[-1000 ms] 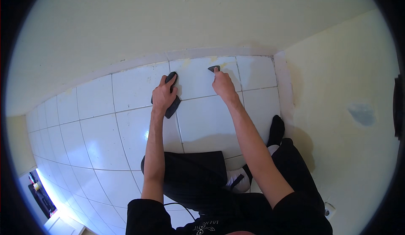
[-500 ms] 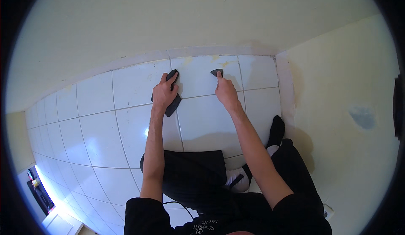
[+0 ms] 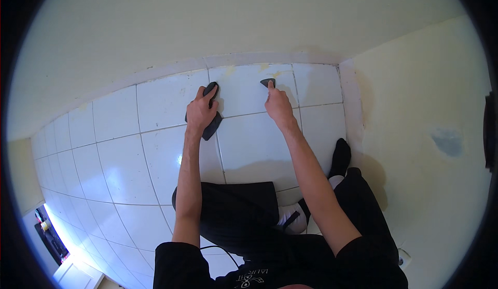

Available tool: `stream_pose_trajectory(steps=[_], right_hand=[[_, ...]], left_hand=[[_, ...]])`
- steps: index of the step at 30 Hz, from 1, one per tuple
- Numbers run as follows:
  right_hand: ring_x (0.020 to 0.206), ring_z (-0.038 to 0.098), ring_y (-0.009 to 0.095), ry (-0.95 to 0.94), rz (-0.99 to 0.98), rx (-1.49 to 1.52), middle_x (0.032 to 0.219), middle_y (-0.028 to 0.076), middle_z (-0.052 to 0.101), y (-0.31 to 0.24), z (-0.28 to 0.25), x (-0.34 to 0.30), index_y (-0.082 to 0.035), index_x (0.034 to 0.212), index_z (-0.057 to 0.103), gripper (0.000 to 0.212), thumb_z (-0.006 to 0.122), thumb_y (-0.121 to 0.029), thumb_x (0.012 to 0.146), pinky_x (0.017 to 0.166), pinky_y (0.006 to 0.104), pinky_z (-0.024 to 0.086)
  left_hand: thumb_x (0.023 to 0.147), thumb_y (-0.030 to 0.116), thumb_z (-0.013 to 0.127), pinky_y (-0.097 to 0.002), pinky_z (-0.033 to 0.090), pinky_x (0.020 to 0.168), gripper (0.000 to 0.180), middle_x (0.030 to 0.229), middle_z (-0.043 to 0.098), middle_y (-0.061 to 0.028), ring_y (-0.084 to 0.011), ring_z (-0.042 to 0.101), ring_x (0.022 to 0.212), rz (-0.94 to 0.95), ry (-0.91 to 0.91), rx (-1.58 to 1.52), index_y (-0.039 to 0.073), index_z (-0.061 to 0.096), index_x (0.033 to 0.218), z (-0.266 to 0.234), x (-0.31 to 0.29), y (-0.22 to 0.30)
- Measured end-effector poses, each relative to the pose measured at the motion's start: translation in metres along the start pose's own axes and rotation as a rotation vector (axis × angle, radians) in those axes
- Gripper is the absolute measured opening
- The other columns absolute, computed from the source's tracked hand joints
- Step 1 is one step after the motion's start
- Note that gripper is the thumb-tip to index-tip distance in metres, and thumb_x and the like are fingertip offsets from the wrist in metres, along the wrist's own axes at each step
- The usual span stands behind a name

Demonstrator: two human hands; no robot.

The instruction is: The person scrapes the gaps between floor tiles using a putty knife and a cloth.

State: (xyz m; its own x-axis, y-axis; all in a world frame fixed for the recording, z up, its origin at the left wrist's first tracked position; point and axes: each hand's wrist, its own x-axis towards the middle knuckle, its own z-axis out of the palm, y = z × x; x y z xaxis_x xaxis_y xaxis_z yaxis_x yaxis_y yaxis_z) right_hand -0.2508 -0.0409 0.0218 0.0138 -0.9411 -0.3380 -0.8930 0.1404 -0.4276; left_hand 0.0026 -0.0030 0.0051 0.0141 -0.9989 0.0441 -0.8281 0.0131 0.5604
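Note:
My right hand grips a scraper with a dark, flared blade; its handle is hidden inside the fist. The index finger lies along the tool, and the blade is at the white floor tile. Just beyond the blade are yellowish stains on that tile, close to the wall. To the left, my left hand is closed round a black cloth on the floor. One end of the cloth pokes out past the fingers, and another spreads beside the palm.
A pale wall with a pinkish base strip runs along the far side. Another wall with a bluish patch stands at right. My bent knee and dark-socked foot are close by. A thin cable hangs near my waist.
The scraper and my right hand have moved slightly forward, toward the wall. My left hand stays on the black cloth. The whole view has shifted a little.

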Motion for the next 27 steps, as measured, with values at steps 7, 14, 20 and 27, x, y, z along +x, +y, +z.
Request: stream_pose_trajectory(steps=[7,14,20,27], right_hand=[[0.09,0.07,0.044,0.003,0.014,0.053,0.093,0.029,0.07,-0.002,0.009,-0.008,0.005,0.145,0.044,0.057,0.052,0.0,0.089,0.08,0.0508,0.058],[0.09,0.071,0.044,0.054,0.064,0.056,0.093,0.03,0.07,-0.009,0.009,-0.001,0.008,0.143,0.044,0.054,0.049,-0.001,0.09,0.079,0.0503,0.058],[0.092,0.071,0.043,0.038,0.103,0.081,0.096,0.029,0.07,-0.016,0.004,-0.001,0.008,0.144,0.042,0.054,0.049,-0.003,0.092,0.079,0.0505,0.058],[0.093,0.07,0.044,0.052,0.134,0.075,0.096,0.03,0.07,-0.019,0.013,-0.009,0.007,0.143,0.043,0.052,0.049,-0.003,0.092,0.079,0.05,0.058]], left_hand=[[0.083,0.014,0.062,-0.0449,0.057,0.069,0.044,0.113,0.062,-0.0115,-0.0343,0.068,0.076,0.013,0.005,0.013,0.014,0.068,0.127,0.0,0.0,-0.005],[0.083,0.013,0.061,-0.0449,0.057,0.069,0.043,0.112,0.062,-0.0117,-0.0342,0.068,0.076,0.002,0.01,0.0,0.013,0.069,0.126,0.0,0.0,0.0],[0.083,0.013,0.062,-0.0448,0.057,0.07,0.043,0.112,0.062,-0.0122,-0.0339,0.068,0.075,0.025,0.026,0.003,0.012,0.069,0.125,0.0,0.0,-0.001],[0.083,0.014,0.063,-0.0453,0.057,0.07,0.044,0.112,0.062,-0.0124,-0.0347,0.068,0.074,0.006,0.013,-0.007,0.013,0.068,0.126,-0.001,0.0,-0.002]])
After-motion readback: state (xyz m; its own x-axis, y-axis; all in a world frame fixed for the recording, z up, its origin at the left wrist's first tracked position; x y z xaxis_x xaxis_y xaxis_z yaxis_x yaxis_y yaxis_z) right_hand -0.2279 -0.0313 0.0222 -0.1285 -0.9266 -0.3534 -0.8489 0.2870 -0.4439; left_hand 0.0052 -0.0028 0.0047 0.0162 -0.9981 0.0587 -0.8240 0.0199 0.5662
